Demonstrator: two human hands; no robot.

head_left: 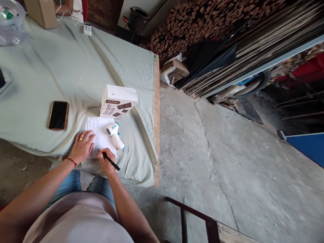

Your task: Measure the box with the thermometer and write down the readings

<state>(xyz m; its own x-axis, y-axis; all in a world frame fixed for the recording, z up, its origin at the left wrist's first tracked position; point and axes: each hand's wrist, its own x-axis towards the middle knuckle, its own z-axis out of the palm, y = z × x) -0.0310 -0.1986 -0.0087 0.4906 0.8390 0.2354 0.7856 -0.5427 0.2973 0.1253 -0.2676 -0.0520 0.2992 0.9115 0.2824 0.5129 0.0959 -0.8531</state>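
A sheet of paper (102,130) with writing down its left part lies near the table's front edge. My left hand (82,146) rests flat on its left side, fingers spread a little. In my right hand (106,162) is a black pen (112,162), its tip at the lower middle of the sheet. A white and blue infrared thermometer (115,135) lies on the paper's right side, close to my right hand. Just behind the sheet stands a white box (118,101) printed with brown bars. To the left, a phone (58,115) with a dark screen lies face up.
A pale green cloth (76,67) with folds covers the table. At the far left are a clear plastic tub (11,25), a cardboard box (42,13) and a small white device (87,29). Another person's arm (66,8) shows behind. Stacked firewood (197,23) lines the wall.
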